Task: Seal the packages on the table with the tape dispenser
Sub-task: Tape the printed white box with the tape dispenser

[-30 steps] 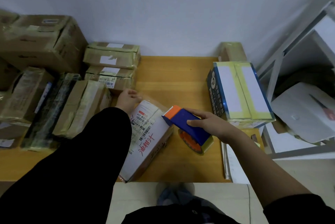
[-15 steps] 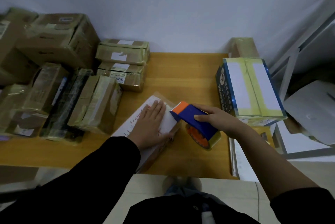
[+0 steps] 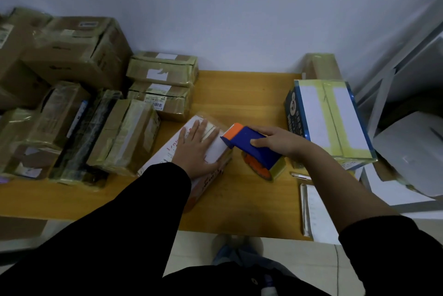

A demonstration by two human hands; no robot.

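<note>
Pressing flat on the package (image 3: 211, 152), the left hand (image 3: 195, 149) lies palm-down with fingers (image 3: 202, 128) spread and extended across its white label face. The package lies at an angle on the wooden table (image 3: 239, 94), its far corner just beyond those fingertips. The right hand (image 3: 275, 143) wraps the blue body of the tape dispenser (image 3: 254, 149): thumb on the near side, fingers curled over the top, closed firmly around it. The dispenser's orange nose meets the package edge just right of the left fingertips; the tape roll hangs below the right palm, over the table beside the package.

Judged step: starting a tape run across the top face.

Risks:
- The left fingers lie close to the nose; a pull across the face would run tape or the cutter over them unless they shift.
- The package is held by downward pressure alone; a sideways pull could swing it on the table.
- Cannot tell whether the tape end is stuck down; if not, the dispenser would slide with no tape laid.
- The strip could cover the label.
</note>
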